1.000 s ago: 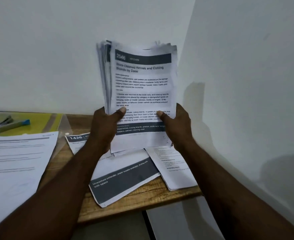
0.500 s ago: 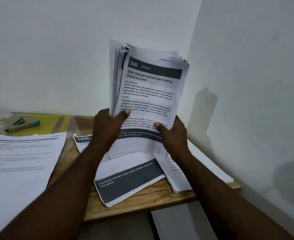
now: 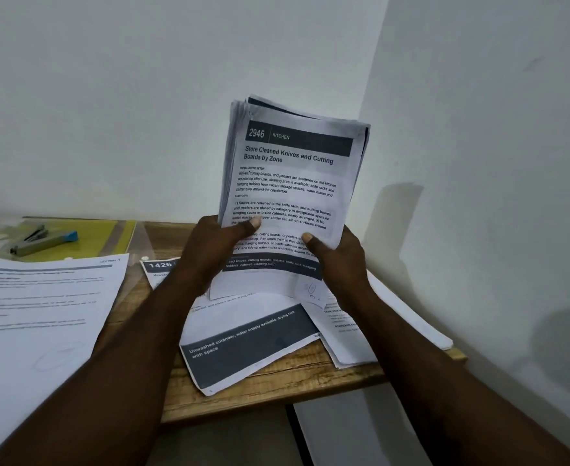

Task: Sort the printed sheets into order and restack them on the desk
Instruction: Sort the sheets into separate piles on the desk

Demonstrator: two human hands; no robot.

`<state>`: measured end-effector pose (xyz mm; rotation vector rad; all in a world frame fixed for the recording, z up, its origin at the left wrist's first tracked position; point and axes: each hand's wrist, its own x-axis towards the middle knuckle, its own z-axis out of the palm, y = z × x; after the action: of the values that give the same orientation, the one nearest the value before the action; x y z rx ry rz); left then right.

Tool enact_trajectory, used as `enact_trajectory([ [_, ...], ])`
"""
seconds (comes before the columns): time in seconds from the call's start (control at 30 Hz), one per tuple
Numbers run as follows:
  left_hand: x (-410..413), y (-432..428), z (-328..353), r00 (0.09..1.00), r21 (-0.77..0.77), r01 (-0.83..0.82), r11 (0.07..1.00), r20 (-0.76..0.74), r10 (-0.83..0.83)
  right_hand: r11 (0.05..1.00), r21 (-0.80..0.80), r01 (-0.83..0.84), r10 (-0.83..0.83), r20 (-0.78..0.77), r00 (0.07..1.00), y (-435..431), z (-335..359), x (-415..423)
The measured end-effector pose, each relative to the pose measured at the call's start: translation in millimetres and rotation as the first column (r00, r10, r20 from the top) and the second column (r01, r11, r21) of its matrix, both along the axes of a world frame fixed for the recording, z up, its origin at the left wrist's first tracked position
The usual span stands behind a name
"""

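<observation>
Sheet stack [image 3: 293, 183] further right than before, gripped upright between left hand [image 3: 216, 250] and right hand [image 3: 337, 260].

Both forearms reach forward, converging above the desk [image 3: 277, 395] toward its back right corner; left hand [image 3: 214, 253] grips the sheet stack [image 3: 293, 183] at its lower left, thumb flat on the front page; right hand [image 3: 342, 260] grips the lower right, thumb likewise on front.

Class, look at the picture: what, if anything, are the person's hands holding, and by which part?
Both hands hold a stack of printed sheets upright, by its lower part: left hand at the lower left edge, right hand at the lower right.
</observation>
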<state>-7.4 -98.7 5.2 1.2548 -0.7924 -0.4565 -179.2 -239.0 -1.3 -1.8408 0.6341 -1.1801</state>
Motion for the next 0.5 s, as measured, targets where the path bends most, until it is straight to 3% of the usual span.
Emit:
enact_trajectory([
  [0.27, 3.3, -1.9, -3.3, 0.998, 0.052, -0.056, 0.997, 0.029, 0.055, 0.994, 0.105, 0.029, -0.027, -0.016, 1.0, 3.7, -9.7, 9.7],
  [0.5, 1.4, 2.5, 4.7, 0.991, -0.092, -0.1, 0.991, 0.083, 0.107, 0.999, 0.054, -0.003, 0.003, -0.008, 1.0, 6.3, 16.4, 10.4],
])
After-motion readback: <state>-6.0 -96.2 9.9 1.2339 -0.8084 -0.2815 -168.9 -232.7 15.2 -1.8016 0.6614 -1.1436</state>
